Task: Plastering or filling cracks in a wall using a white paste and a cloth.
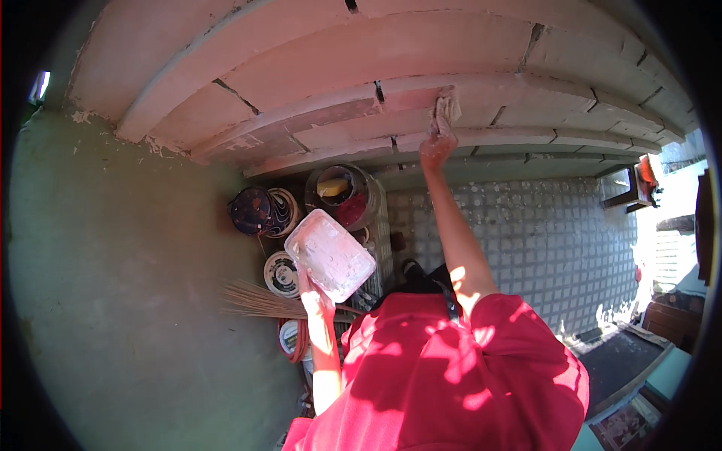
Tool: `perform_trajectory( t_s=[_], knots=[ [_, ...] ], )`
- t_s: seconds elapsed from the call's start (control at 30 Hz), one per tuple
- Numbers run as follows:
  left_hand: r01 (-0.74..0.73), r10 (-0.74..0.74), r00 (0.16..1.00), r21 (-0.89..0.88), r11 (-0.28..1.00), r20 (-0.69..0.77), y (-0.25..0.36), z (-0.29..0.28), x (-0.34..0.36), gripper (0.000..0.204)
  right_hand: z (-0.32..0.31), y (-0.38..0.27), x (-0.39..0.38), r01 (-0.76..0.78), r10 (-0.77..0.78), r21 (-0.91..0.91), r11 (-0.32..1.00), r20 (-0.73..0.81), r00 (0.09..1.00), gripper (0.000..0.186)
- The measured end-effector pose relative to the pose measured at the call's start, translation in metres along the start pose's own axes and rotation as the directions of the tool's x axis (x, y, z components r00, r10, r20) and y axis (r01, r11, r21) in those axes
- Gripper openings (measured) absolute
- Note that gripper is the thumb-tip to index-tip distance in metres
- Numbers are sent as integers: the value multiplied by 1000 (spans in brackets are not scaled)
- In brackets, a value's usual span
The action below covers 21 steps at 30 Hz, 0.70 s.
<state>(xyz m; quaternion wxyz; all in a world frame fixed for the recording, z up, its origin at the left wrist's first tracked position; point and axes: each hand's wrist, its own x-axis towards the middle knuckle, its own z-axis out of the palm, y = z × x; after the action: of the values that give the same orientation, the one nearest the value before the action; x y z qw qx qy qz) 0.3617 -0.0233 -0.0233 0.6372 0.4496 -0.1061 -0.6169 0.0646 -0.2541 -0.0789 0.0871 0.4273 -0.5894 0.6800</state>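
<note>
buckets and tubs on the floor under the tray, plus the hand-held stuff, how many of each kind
Round buckets or tubs: 4 (two by the wall, two lower, one partly hidden)
White tray in left hand: 1
Plastering tool in right hand: 1
Straw broom: 1
Total: 7

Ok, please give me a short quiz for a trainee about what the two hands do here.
1. True or false: the left hand holds a hammer.
2. What does the right hand press on the block wall? A) trowel B) drill C) sponge
3. Fill in: the tray is ___ in colour.
Key: 1 false, it holds the tray; 2 A; 3 white.
</note>
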Motion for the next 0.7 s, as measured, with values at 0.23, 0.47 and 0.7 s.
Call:
perform_trajectory(
  t_s=[0.23,0.47,0.7],
  knots=[
    [-24,25,999,34,999,-21,2,-13,-5,52,-12,-43,-32,37,-104,226,973,291,951,40],
    [13,-12,999,11,1000,-48,2,-5,-7,50,-31,35,16,-150,146,-67,986,-50,988,37],
    [-42,51,996,112,993,-71,-1,1,-4,49,1,-58,-17,-101,31,372,923,191,981,36]
  ],
)
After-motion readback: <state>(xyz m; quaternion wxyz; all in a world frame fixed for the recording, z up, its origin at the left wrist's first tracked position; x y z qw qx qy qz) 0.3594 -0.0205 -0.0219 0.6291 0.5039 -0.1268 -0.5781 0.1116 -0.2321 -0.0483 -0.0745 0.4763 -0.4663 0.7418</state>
